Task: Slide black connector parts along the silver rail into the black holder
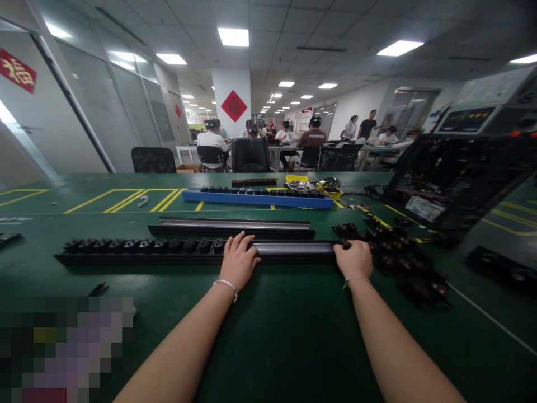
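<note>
A long black rail [293,249] lies across the green table in front of me. Its left part is filled with a row of black socket modules [142,245]; its right part is bare metal. My left hand [238,262] rests on the rail at the end of the module row, fingers stretched out over the last modules. My right hand [354,258] is closed at the rail's right end, fingers curled around something small and dark that I cannot make out. A heap of loose black socket modules [398,257] lies just right of that hand.
A second empty rail [235,226] lies just behind the first. Further back are a blue rail with modules [255,197], a yellow tray with a metal bowl [300,184], and a dark machine [457,179] at right. Several people sit at tables in the background.
</note>
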The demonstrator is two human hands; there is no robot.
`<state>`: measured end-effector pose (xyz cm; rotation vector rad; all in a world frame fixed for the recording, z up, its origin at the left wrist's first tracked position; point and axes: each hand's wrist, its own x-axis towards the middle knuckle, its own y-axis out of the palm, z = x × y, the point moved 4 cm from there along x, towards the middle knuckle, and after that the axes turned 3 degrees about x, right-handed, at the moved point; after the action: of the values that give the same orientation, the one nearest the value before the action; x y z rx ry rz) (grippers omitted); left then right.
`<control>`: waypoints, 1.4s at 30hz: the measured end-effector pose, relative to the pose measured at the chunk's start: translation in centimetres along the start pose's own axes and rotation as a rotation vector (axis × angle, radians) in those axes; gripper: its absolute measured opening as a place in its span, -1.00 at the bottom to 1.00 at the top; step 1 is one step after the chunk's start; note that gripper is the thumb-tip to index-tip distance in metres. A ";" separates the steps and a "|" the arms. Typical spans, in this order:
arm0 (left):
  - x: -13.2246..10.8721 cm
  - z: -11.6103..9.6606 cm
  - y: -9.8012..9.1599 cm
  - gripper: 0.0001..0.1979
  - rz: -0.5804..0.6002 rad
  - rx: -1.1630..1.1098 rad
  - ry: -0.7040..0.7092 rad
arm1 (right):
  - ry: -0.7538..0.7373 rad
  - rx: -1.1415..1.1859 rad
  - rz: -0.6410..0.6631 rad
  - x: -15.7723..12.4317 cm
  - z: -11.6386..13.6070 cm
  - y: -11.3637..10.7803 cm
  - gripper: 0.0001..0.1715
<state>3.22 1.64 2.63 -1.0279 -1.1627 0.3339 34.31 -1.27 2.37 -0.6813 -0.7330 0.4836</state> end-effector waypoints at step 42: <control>0.0 0.2 -0.1 -0.90 0.010 -0.043 -0.019 | 0.067 0.029 -0.140 3.3 -5.6 -1.0 -0.56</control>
<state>3.03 1.62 2.70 -1.0704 -1.1867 0.3279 40.81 -2.11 1.44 -0.6119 -0.7040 0.3412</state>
